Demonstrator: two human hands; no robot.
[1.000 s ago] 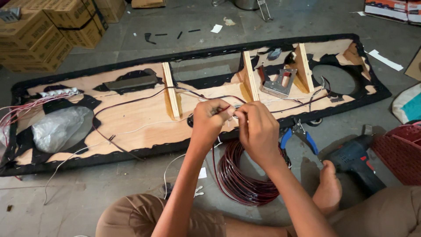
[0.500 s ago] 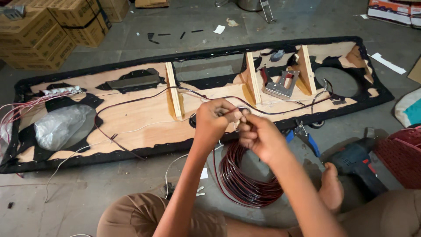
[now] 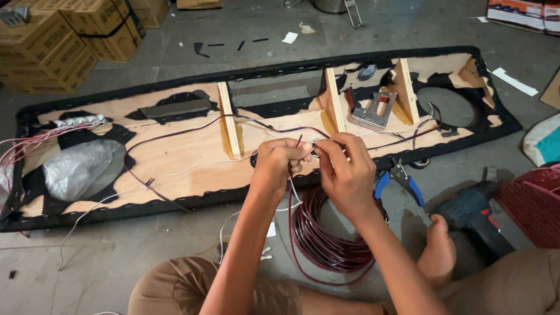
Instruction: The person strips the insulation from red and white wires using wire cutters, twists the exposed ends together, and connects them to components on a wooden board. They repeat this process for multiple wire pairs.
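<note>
Left hand and right hand fists-close, both pinched shut on thin wire ends — the joint itself hidden behind fingers.

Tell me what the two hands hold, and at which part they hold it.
Both the left hand and the right hand pinch thin wires near their free ends, fingertips close together. The wire coil lies unheld on the floor below.
</note>
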